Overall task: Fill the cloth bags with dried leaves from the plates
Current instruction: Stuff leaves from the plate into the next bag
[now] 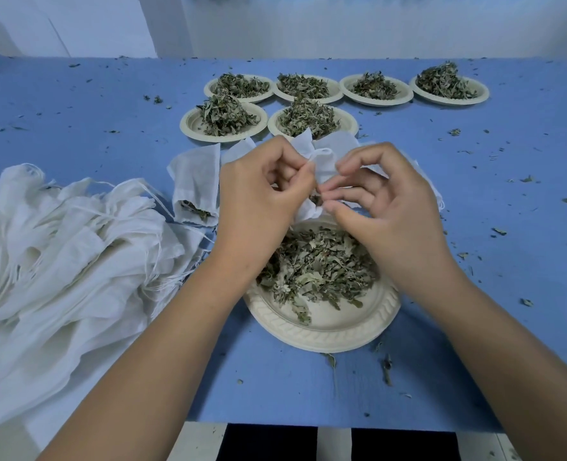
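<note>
A blue-covered table (308, 387) is strewn with leaf crumbs. A large heap of empty white drawstring cloth bags (59, 261) is left unfilled at the left. Six round cream paper plates (194, 126) farther back are heaped and untouched, so most of the work is judged to remain. The near cream paper plate (325, 331) is partly emptied of its grey-green dried leaves (318, 264). One partly filled white bag (195, 184) is laid beside it. A small white cloth bag (308, 212) is held over the near plate. Its rim is pinched by the left hand (262, 201). The fingertips of the right hand (382, 207) are drawn together at its mouth; whether leaf or cloth is pinched cannot be told.

Seven plates (325, 334), two hands (262, 201)
</note>
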`<act>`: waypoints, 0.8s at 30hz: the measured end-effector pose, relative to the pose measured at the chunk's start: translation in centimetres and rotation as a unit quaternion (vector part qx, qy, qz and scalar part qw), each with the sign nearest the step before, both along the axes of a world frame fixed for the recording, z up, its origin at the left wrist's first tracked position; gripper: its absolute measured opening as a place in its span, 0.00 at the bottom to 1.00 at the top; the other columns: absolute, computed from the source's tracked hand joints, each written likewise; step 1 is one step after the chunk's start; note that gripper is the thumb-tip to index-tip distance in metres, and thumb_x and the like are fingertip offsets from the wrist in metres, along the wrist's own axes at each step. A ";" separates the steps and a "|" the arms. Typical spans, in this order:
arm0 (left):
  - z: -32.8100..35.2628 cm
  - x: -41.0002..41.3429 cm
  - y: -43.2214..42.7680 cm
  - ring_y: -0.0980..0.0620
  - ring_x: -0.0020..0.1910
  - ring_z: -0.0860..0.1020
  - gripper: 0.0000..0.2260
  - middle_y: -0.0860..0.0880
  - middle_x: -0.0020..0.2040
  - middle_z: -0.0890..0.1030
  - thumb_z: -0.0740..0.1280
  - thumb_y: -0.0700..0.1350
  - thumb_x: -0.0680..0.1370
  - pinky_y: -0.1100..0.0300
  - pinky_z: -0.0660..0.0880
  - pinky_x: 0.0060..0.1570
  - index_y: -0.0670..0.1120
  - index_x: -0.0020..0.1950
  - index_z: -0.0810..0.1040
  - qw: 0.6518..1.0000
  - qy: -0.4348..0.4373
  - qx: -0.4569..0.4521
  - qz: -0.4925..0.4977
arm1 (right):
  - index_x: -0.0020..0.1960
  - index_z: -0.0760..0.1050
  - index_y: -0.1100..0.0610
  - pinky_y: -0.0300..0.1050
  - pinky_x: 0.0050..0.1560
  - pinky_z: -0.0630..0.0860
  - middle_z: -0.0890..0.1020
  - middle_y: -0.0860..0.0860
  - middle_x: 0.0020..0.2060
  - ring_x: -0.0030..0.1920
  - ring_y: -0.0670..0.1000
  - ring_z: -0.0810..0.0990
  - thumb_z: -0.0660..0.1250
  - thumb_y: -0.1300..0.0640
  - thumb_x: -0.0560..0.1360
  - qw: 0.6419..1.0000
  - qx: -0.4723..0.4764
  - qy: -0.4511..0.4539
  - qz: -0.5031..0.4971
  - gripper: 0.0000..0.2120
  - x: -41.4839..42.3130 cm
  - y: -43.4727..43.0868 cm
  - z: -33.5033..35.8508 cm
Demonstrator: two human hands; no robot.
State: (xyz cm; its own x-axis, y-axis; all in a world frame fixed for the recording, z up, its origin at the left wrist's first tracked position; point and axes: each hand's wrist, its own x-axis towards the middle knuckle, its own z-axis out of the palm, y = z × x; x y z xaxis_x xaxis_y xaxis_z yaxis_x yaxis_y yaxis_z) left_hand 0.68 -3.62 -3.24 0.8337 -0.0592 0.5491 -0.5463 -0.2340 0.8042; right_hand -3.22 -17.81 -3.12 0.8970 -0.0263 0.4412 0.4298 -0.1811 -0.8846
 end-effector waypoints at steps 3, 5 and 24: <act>0.0 -0.3 -0.2 0.60 0.26 0.73 0.06 0.53 0.30 0.77 0.70 0.37 0.76 0.67 0.72 0.29 0.42 0.39 0.78 1.000 0.004 0.001 -0.028 | 0.44 0.73 0.61 0.40 0.50 0.78 0.77 0.57 0.44 0.46 0.49 0.83 0.70 0.73 0.70 1.000 0.009 -0.022 -0.020 0.10 -0.1 0.1 0.0; 0.0 -0.4 -0.2 0.60 0.27 0.74 0.06 0.52 0.31 0.78 0.70 0.36 0.76 0.67 0.72 0.30 0.44 0.40 0.78 0.999 -0.002 0.002 -0.050 | 0.46 0.78 0.65 0.40 0.50 0.78 0.80 0.56 0.44 0.46 0.49 0.82 0.68 0.72 0.72 0.993 -0.090 -0.063 -0.033 0.05 -0.1 0.2 0.0; 0.7 0.3 0.9 0.45 0.27 0.73 0.09 0.48 0.31 0.77 0.68 0.38 0.77 0.53 0.72 0.29 0.49 0.38 0.75 0.991 -0.029 -0.086 0.101 | 0.56 0.80 0.50 0.35 0.61 0.67 0.78 0.44 0.53 0.56 0.42 0.73 0.79 0.51 0.63 0.897 -0.386 0.051 0.211 0.23 -0.1 -0.7 0.1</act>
State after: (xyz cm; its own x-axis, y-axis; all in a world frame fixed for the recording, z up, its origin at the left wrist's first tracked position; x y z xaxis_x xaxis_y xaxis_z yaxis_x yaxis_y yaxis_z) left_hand 0.97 -2.71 -2.53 0.7857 0.2044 0.5839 -0.5490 -0.2045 0.8104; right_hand -3.29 -18.48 -2.99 0.7918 0.6032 0.0964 0.5279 -0.5963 -0.6048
